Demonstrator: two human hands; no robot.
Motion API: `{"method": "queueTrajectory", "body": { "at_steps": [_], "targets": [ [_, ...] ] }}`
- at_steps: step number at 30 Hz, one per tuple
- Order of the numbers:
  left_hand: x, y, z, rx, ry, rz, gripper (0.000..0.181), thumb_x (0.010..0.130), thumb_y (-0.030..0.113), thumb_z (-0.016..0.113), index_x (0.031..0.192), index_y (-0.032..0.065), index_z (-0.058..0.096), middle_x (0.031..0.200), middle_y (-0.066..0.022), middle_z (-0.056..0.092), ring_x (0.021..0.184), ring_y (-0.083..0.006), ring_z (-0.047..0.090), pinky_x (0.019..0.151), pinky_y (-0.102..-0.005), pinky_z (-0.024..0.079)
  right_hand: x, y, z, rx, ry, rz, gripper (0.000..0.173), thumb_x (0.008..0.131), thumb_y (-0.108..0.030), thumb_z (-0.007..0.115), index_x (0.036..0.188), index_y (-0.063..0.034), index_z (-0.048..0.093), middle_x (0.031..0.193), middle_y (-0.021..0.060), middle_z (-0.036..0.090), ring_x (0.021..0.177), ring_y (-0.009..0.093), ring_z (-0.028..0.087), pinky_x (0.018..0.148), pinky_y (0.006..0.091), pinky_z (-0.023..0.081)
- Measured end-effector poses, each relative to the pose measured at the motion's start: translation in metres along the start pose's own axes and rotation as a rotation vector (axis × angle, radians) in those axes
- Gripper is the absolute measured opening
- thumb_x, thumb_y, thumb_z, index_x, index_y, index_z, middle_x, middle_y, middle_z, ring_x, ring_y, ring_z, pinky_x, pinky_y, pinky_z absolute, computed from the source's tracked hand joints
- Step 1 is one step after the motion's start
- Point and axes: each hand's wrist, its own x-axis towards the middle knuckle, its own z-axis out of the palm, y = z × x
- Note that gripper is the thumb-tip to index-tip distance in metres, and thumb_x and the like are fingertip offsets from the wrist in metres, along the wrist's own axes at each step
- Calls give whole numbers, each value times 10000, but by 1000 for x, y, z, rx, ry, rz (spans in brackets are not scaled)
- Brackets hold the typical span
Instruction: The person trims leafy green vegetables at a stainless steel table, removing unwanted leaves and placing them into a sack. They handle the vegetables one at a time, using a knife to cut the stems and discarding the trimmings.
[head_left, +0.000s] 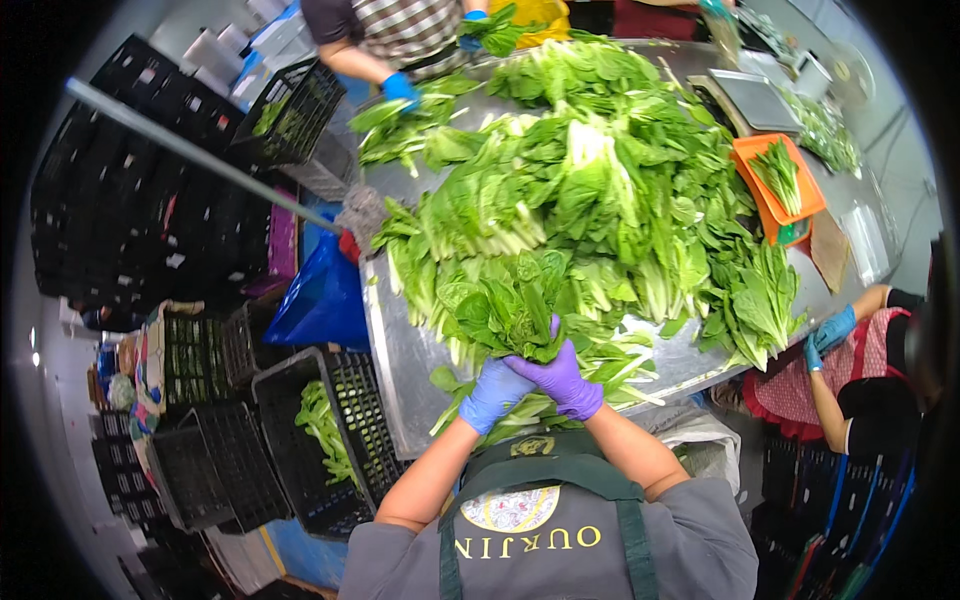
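Note:
A bunch of leafy greens (506, 307) stands leaves up between my two gloved hands, over the near edge of a metal table (405, 390). My left hand (498, 390), in a blue glove, closes round the lower part of the bunch. Against its other side presses my right hand (559, 375), in a purple glove, thumb raised. The stem ends are hidden by the hands. Beyond them a large heap of the same greens (600, 172) covers much of the table, and loose pale-stemmed leaves (615, 367) lie just right of my hands.
Black plastic crates (341, 435) stand at left, one holding greens. A blue bag (319, 300) hangs beside the table. An orange tray (784, 180) with greens sits on a scale at right. Co-workers with blue gloves (401, 90) stand across the table and at the right (832, 330).

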Motion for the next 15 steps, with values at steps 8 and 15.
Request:
{"method": "queueTrajectory", "body": {
  "at_steps": [8,15],
  "targets": [
    [97,93,55,530,-565,-361,882,626,588,739,1158,-70,490,933,-206,642,828,-299,643,754,-354,496,-5,-19,-126,341,322,144,531,739,-138,749,1188,10,509,1104,76,597,974,150,571,877,298,453],
    [108,103,88,99,-381,10,794,793,236,697,1441,116,255,971,-155,658,866,-247,654,793,-320,492,29,-122,-334,-108,787,-158,485,743,-131,745,1139,27,515,1046,101,622,916,179,590,815,309,479]
  ]
}}
